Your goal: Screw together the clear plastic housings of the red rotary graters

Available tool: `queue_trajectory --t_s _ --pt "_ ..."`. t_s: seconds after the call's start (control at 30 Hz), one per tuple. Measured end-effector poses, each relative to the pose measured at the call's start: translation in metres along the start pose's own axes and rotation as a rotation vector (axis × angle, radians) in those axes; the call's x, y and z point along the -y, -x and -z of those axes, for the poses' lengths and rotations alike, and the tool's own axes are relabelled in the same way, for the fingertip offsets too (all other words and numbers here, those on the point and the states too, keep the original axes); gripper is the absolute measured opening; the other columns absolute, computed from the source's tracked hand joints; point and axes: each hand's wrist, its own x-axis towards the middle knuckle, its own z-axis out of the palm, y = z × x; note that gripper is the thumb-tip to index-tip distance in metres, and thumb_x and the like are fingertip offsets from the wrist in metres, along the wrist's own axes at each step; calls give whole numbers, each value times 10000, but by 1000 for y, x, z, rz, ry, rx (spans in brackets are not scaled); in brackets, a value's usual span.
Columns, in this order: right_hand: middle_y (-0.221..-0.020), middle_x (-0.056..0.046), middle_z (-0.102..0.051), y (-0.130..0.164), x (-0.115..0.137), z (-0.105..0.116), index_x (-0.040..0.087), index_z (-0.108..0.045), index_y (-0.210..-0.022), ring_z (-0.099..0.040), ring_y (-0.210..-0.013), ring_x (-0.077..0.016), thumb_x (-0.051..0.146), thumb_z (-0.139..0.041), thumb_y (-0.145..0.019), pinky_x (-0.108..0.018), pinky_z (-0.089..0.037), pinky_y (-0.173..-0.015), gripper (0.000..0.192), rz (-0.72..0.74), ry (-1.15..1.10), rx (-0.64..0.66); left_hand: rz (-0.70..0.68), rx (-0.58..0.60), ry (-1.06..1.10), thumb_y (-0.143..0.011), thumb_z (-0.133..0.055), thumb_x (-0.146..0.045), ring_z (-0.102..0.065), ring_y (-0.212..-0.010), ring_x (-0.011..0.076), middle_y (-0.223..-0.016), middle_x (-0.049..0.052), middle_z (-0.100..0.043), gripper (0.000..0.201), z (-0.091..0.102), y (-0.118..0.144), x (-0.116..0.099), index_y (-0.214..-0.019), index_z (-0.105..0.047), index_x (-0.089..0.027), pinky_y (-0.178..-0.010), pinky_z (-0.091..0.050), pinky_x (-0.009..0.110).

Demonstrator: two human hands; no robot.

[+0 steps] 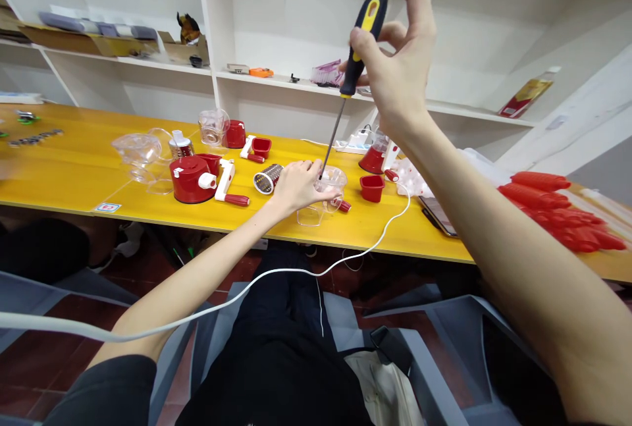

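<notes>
A black-and-yellow screwdriver point(349, 74) is gripped by its handle in my right hand point(405, 60), raised above the table. Its long shaft slants down to a clear plastic housing point(336, 181). My left hand point(299, 184) holds that housing against the table, fingers around the spot where the shaft ends; the exact tip is hard to make out. Just left of this hand lies a metal grater drum point(268, 179) with a white rim. Behind the housing shows a red crank grip point(342, 205). A small red hopper point(372, 187) stands to the right.
On the yellow table point(148, 201), further left, are a red grater base point(191, 179), a white crank point(225, 179) and a clear housing point(138, 153). A white cable point(380, 236) crosses the front edge. Rightward lie a phone point(440, 215) and red handles point(557, 209). Shelves point(296, 87) stand behind.
</notes>
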Motion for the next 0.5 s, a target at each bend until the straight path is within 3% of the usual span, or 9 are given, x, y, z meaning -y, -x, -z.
queue_trajectory --t_s 0.2,0.5 --pt "-1412 47 -451 0 -6 5 289 -413 -1263 -528 -915 38 381 -513 -841 -51 -460 -532 444 27 -2 11 -13 -27 8 -819 -643 -758 -673 -972 306 -1004 136 -726 690 -2 0 1 -1109 -643 -132 -816 -438 351" --pt "-1407 41 -438 -2 -2 9 246 -440 -1246 -502 -807 59 318 -535 -815 -114 -498 -559 447 51 -43 -55 -3 -14 10 -814 -665 -740 -681 -970 304 -1007 123 -736 652 -1 0 1 -1095 -640 -153 -823 -441 346"
